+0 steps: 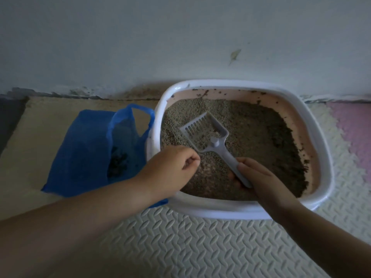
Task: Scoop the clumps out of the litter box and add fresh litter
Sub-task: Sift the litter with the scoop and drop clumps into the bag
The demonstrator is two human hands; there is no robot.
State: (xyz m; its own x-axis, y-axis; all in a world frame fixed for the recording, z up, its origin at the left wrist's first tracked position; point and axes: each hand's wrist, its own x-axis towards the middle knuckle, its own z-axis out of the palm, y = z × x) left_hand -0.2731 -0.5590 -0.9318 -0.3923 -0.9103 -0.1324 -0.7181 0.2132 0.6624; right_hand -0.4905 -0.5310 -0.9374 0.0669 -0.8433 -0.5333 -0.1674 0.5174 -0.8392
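The right hand (259, 177) grips the scoop (204, 131) by its handle, its head nearly empty over the litter box (321, 137) at centre frame. The left hand (172, 167) curls on nothing visible. Dark clumps (118, 163) already lie in the blue bag (84, 149) at left, so scooping looks underway; fresh litter is not yet added.

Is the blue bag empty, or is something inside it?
Not empty. A dark heap of clumps shows through the bag, which lies beside the litter box.

Got a white litter box (220, 211) on the foam mat (200, 247), by the wall (180, 37). Gripping the grey slotted scoop (212, 137) by its handle with the right hand (259, 177), over the litter (261, 137). Left hand (170, 165) curled over the near-left rim. Blue plastic bag (84, 153) just left, dark clumps (117, 163) inside.
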